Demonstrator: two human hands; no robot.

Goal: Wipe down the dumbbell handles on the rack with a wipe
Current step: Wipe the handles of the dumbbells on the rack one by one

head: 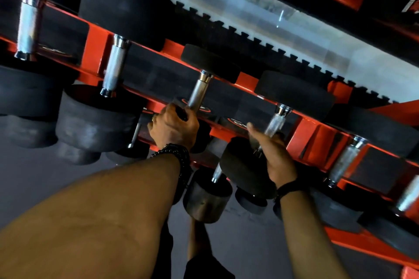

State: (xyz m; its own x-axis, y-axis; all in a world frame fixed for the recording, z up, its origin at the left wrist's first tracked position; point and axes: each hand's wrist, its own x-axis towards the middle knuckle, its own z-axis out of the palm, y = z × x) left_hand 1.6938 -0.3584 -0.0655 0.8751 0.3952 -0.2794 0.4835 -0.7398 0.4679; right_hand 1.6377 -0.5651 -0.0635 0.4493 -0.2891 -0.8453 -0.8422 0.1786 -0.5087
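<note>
On the upper tier of the orange dumbbell rack (94, 48), near its front rail, a chrome knurled handle (199, 92) of a small black dumbbell is gripped at its lower end by the left hand (173, 128), fingers curled round it; something dark is seen under the fingers, but a wipe cannot be confirmed. A ring is worn on that hand, and a black beaded bracelet (179, 156) at the wrist. Just beside, toward the right end of the tier, a second dumbbell handle (275, 123) is touched at its lower end by the right hand (273, 154); the fingers are laid over the near black weight head (243, 167), and whether they are closed round the handle cannot be told. A black band (286, 188) is worn on the right wrist. Larger dumbbells with chrome handles are racked toward the left end (28, 25) and the right end (344, 161). More dumbbells are held on the lower tier below the hands. Grey floor (29, 176) is seen beneath.
</note>
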